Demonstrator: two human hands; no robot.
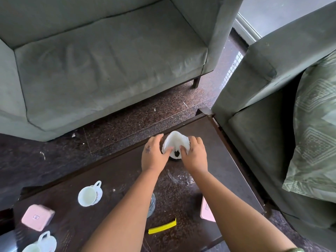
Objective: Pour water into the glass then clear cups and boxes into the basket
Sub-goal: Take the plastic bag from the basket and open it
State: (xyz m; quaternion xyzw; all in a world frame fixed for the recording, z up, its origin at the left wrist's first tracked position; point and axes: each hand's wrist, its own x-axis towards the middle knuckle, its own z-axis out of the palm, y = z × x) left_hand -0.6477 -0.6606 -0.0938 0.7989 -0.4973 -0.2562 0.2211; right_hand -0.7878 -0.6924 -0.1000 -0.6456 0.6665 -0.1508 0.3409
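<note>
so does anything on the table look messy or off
Yes: a whitish smear streaks the dark table just behind both hands, like a spill or scratches. A yellow strip lies loose near the front edge.

From here I can't make out what the white thing (175, 144) between my hands is; my fingers cover its sides. My left forearm hides most of a clear bottle (152, 204). My right forearm covers part of a pink box (206, 210). Near left of my left arm, a cup (39, 245) is cut off by the bottom edge, with something blurred beside it.
</note>
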